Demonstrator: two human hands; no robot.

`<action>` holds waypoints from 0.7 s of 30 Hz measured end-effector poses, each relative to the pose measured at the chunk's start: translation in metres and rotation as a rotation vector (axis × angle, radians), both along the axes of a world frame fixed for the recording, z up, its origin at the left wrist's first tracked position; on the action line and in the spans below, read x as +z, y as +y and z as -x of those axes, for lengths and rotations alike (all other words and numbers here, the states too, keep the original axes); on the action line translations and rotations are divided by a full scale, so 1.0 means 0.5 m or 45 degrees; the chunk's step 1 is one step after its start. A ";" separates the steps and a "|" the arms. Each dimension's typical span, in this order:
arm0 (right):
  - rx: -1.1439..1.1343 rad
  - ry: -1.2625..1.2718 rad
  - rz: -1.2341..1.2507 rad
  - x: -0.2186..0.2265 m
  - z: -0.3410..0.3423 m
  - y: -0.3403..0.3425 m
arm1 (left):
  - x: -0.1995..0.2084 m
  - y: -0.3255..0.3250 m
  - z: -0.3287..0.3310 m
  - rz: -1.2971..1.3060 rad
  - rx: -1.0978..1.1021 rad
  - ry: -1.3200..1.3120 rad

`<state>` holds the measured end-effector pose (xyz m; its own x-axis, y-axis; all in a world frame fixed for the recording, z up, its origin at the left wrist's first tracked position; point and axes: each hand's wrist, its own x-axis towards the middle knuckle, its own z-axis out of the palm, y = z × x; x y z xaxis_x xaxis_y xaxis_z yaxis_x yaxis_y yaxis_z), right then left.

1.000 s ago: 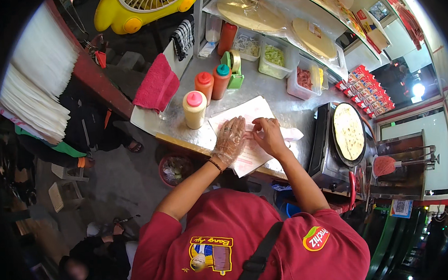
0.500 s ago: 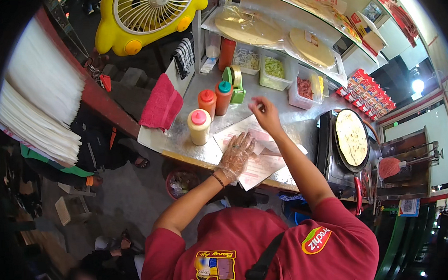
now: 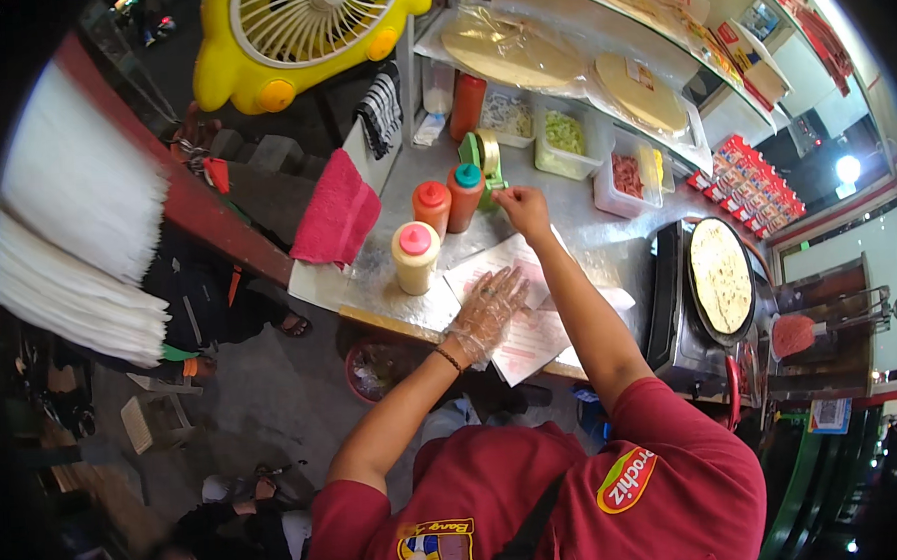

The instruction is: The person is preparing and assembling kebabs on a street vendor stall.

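Observation:
My left hand, in a clear plastic glove, lies flat with fingers spread on a printed white paper wrapper on the metal counter. My bare right hand reaches to the front of a green tape dispenser. Its thumb and finger are pinched at the tape end there; the tape itself is hard to see. To the left stand three squeeze bottles: a cream-filled bottle with pink lid, an orange bottle with red lid and a brownish-red bottle with teal lid.
A flatbread lies on a round black pan at the right. Behind are tubs of shredded lettuce and red meat pieces. Bagged flatbreads lie on the shelf. A pink towel hangs at the counter's left end.
My right hand has moved left to the tape dispenser, its fingers now pinched there. My left hand stays flat on the wrapper. The whole view has shifted slightly.

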<state>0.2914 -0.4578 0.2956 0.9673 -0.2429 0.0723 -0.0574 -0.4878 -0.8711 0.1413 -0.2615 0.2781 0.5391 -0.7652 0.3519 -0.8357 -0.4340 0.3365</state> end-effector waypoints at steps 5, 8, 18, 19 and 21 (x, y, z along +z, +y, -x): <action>0.083 -0.042 0.612 0.094 0.071 0.004 | -0.006 0.022 -0.016 -0.058 -0.007 -0.050; 0.288 0.276 0.552 0.152 0.201 -0.061 | -0.003 0.026 -0.023 -0.071 0.014 -0.053; -0.182 0.063 0.719 0.089 0.452 0.002 | 0.013 -0.007 -0.048 -0.079 -0.036 -0.103; -0.180 0.032 0.748 0.084 0.458 -0.011 | 0.014 -0.007 -0.048 -0.047 -0.042 -0.087; -0.127 -0.059 0.677 0.101 0.437 -0.014 | 0.008 0.010 -0.040 -0.019 -0.030 -0.013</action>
<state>0.0729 -0.4649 0.3461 0.9344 -0.2514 0.2525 -0.0930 -0.8561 -0.5083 0.1611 -0.2566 0.2822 0.5171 -0.7829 0.3459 -0.8492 -0.4187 0.3217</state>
